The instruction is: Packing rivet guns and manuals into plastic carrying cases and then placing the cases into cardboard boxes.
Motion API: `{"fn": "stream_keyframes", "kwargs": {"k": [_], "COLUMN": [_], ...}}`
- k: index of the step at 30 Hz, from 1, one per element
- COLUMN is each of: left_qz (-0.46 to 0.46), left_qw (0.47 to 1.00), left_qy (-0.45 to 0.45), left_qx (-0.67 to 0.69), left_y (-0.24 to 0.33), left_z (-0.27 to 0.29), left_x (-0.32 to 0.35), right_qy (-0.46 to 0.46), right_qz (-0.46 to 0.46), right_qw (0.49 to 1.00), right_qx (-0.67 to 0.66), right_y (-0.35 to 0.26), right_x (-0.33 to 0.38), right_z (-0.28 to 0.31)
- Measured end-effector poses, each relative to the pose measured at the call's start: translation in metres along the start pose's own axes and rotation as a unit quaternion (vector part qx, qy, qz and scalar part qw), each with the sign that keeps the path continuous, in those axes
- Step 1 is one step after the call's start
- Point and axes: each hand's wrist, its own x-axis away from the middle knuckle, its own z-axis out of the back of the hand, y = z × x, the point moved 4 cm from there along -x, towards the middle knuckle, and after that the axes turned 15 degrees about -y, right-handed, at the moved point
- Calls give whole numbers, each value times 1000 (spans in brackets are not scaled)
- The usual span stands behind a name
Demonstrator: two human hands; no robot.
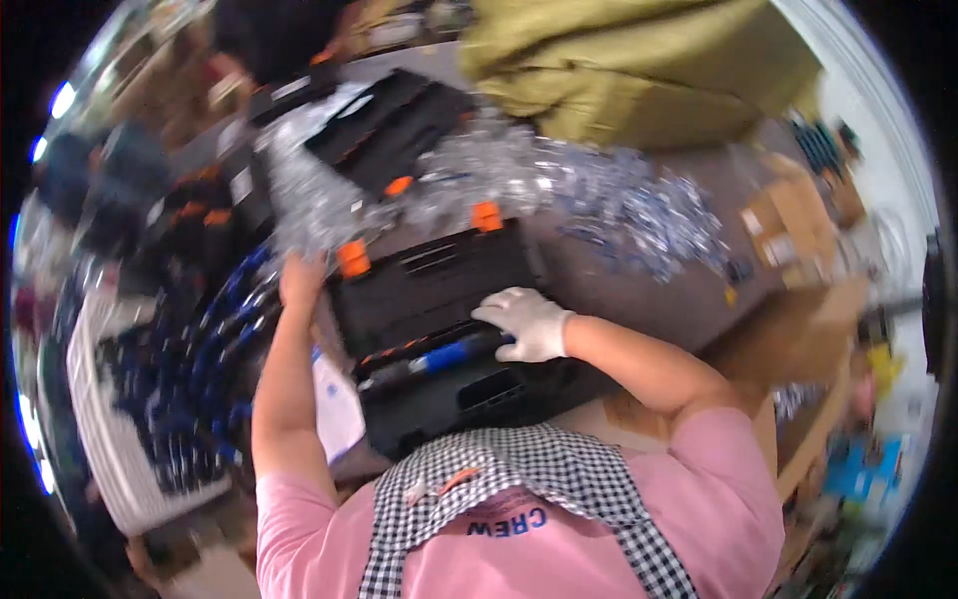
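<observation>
Black case lies open at the near edge of the desk, partly behind the apron, gloved right hand over it, blurred left hand beside it, their fingers' grip impossible to tell.

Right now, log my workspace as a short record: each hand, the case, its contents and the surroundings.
Left hand: bare, beside the case's left orange latch; grip unclear
Right hand: white-gloved, over the case; grip unclear
Case: open black case, orange latches on its far edge
Contents: blue item near the middle
Beyond: clear plastic bags, yellowish sack
Left side: white crate with dark and blue items, blurred
Right side: cardboard box
</observation>
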Motion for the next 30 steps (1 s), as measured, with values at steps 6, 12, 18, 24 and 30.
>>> {"fn": "stream_keyframes", "kwargs": {"k": [6,12,18,24,30], "left_qz": [-24,-164,-469,-333,-373], "left_qw": [968,961,859,779,754], "left_qy": [-139,164,-82,-414,-342], "left_qx": [-206,-148,-187,-333,-419], "left_y": [36,44,138,146,149], "left_z": [-52,50,98,55,66], "left_x": [-74,8,254,264,282], "right_qy": [49,113,293,45,141], "right_qz": [-207,-106,-363,-518,-356], "right_qw": [975,972,875,853,923], "right_qx": [-58,-175,-127,-39,51], "right_y": [32,55,202,323,314], "right_x": [67,62,84,67,64], "right_z": [-12,-14,9,-51,-39]}}
